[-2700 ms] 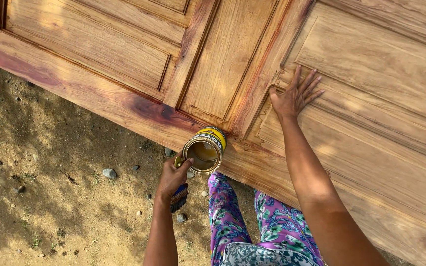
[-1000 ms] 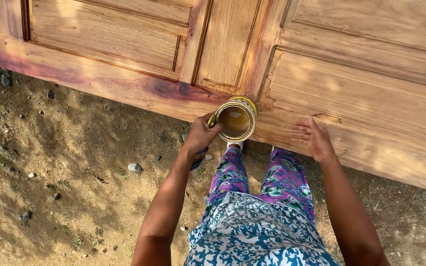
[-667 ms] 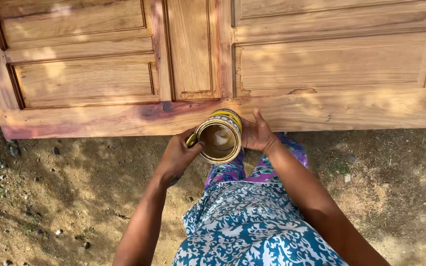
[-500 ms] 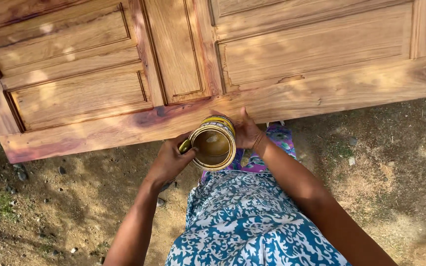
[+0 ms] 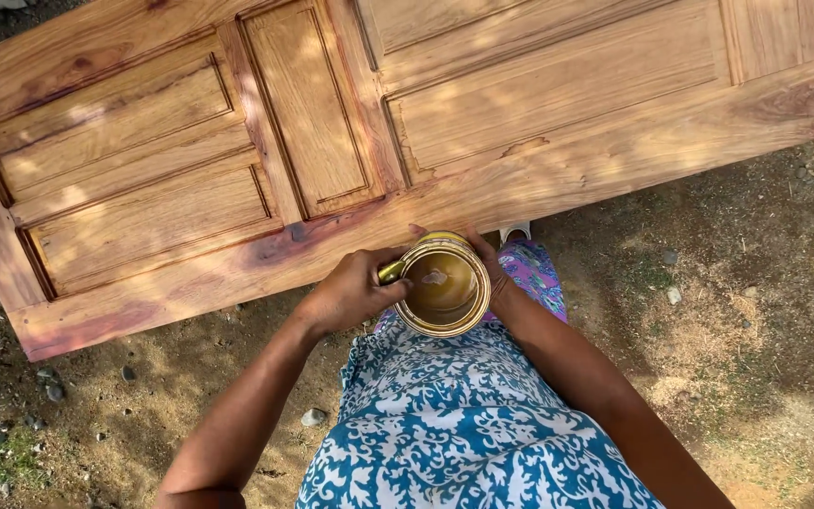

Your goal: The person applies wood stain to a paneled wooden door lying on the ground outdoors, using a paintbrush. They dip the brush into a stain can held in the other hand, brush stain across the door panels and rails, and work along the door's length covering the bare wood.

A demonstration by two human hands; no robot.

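We held the can (image 5: pixel 442 285) in front of us with both hands, just above our lap and close to the near edge of the door (image 5: pixel 332 151) lying on the ground (image 5: pixel 708 358). A little under three seconds earlier only our left hand (image 5: pixel 350 290) had the can, low beside the door's edge, while our right hand (image 5: pixel 484 262) lay flat on a door panel, fingers spread. By a second ago the right hand had left the wood, and soon after it came to the can's far side, where it was now cupped against the rim, fingers curled round the wall. The left hand was closed on the near side, its fingers clamped over what looked like a yellow-green handle or tool at the rim; we could not tell which.

The can stood open and upright, with amber liquid inside and a pale glint on its surface. The view had also swung, so the door now lay across the top of the frame.

We judged that the shift from one hand to two meant the can was being steadied and brought closer, with no hand left on the door.
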